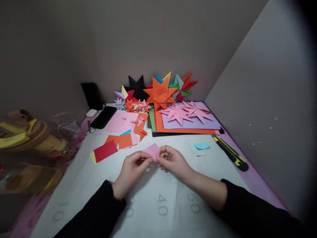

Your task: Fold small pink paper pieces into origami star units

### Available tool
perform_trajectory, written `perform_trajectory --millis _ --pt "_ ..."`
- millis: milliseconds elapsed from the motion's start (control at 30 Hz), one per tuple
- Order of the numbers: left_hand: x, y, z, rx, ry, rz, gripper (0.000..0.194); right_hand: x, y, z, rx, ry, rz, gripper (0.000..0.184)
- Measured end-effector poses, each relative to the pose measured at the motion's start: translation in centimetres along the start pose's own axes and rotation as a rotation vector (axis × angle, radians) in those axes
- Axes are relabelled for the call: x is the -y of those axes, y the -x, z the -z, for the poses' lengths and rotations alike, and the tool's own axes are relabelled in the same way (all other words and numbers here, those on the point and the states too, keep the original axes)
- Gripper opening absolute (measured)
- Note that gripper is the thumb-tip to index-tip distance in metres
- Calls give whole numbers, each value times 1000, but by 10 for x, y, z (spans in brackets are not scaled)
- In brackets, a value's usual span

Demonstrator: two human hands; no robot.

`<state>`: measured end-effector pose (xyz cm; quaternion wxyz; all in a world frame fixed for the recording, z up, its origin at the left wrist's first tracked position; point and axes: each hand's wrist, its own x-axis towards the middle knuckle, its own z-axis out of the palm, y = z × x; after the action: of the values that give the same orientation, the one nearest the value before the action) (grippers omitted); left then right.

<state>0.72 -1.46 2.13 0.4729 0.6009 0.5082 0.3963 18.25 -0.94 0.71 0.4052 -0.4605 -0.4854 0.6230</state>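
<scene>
A small piece of pink paper (153, 151) is held up just above the white mat, its top corner pointing away from me. My left hand (135, 167) pinches its left side between thumb and fingers. On the opposite side, my right hand (174, 162) grips the paper's lower right edge the same way. The fingertips partly cover the paper, so its lower folds are hidden. To the left of my hands lie a red paper piece (105, 151) and orange paper squares (125, 141). A small folded light-blue paper (202, 145) rests to the right.
A yellow and black utility knife (231, 153) lies at the right edge of the white gridded mat (99, 188). Pink folded stars (176, 113) sit on stacked coloured sheets, with an orange star (160, 93) behind. A black phone (104, 117) and yellow-topped containers (37, 142) are at left.
</scene>
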Motion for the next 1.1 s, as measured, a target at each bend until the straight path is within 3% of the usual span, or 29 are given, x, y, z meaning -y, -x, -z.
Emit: perform_trajectory --millis 333,800,933,1100 --pt "4 -1 -3 -62 -5 8 13 -2 2 -2 -65 -15 47 24" --pt "3 -1 -8 -180 -12 37 11 -6 3 -5 -49 5 126 22" --pt "2 -1 -10 -163 0 43 12 -7 2 -5 -92 78 203 24" --pt "2 1 -13 -101 32 31 14 -8 1 -5 -146 112 189 18"
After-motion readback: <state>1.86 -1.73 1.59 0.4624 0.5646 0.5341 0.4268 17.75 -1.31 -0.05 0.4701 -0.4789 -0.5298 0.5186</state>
